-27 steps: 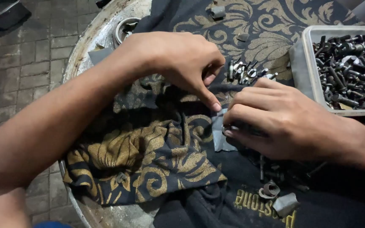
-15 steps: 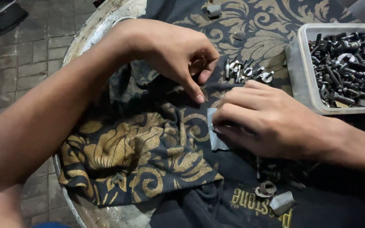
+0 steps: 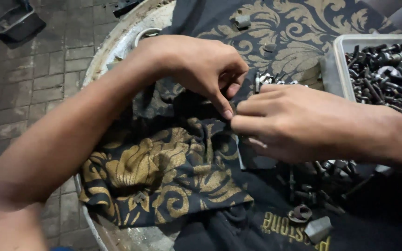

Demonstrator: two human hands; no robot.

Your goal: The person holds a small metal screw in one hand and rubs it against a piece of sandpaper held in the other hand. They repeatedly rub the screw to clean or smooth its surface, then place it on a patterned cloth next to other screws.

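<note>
My left hand (image 3: 201, 69) and my right hand (image 3: 294, 123) meet fingertip to fingertip over a dark cloth with a gold floral pattern (image 3: 164, 172). The left index finger and thumb pinch at something small at the meeting point; what it is stays hidden by the fingers. My right hand is curled with its fingers closed, and a flat grey metal piece (image 3: 257, 160) shows under it. A small heap of shiny nuts and bolts (image 3: 266, 79) lies just behind the hands.
A clear plastic tub (image 3: 338, 56) full of dark bolts and screws stands at the right. The cloth covers a round metal surface (image 3: 117, 42) above a brick floor (image 3: 33, 83). Loose washers and small metal parts (image 3: 301, 214) lie on the cloth in front.
Both hands have stayed together at the same spot on the cloth, fingertips working. The view has shifted slightly, so the tub and hands sit a little lower in the picture.
</note>
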